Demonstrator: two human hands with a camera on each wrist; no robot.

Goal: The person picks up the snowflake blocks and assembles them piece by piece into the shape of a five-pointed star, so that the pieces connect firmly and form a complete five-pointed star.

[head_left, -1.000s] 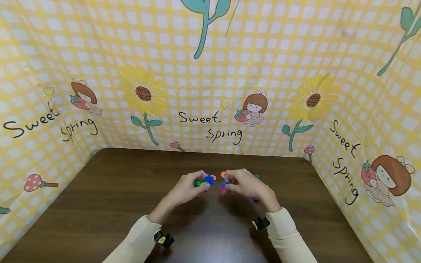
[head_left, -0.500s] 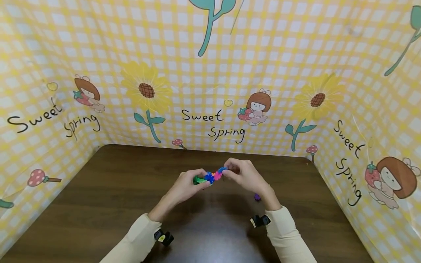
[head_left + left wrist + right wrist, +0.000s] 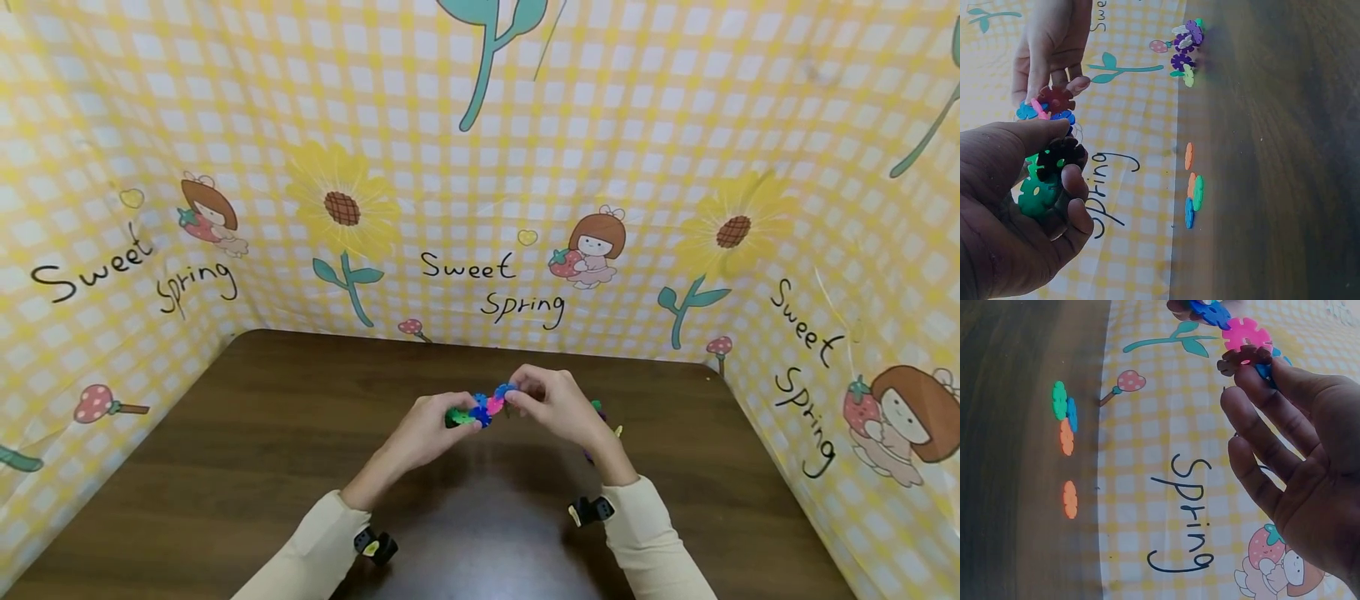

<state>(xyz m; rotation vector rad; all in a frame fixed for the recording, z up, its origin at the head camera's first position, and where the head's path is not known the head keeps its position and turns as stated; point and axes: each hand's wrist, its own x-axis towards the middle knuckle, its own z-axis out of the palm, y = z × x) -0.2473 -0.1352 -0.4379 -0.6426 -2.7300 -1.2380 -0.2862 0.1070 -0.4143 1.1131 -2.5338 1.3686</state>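
Note:
Both hands meet over the table's far middle on a chain of slotted flower-shaped plastic discs. My left hand (image 3: pixel 431 427) grips the chain's left end, with a green disc (image 3: pixel 1038 195) and a dark disc (image 3: pixel 1061 159) among its fingers. A pink disc (image 3: pixel 1246 336) sits between the two hands, up against a blue disc (image 3: pixel 1211 312) on the left hand's side. With thumb and index finger, my right hand (image 3: pixel 558 408) pinches another blue disc (image 3: pixel 1266 371) at the chain's right end. A brownish disc (image 3: pixel 1244 359) stands crosswise by those fingertips. Fingers partly hide the joints.
Loose discs lie on the dark wooden table (image 3: pixel 247 467): an orange disc (image 3: pixel 1189 156) apart, and a green disc (image 3: pixel 1198 192) beside another orange one and a blue one. A pile of purple discs (image 3: pixel 1185 44) lies past the right hand. Yellow checked cloth (image 3: pixel 480 192) walls the table.
The right hand has moved up and left, bringing its blue and pink discs from a gap against the left hand's chain. The left hand has barely moved; the head view has shifted slightly.

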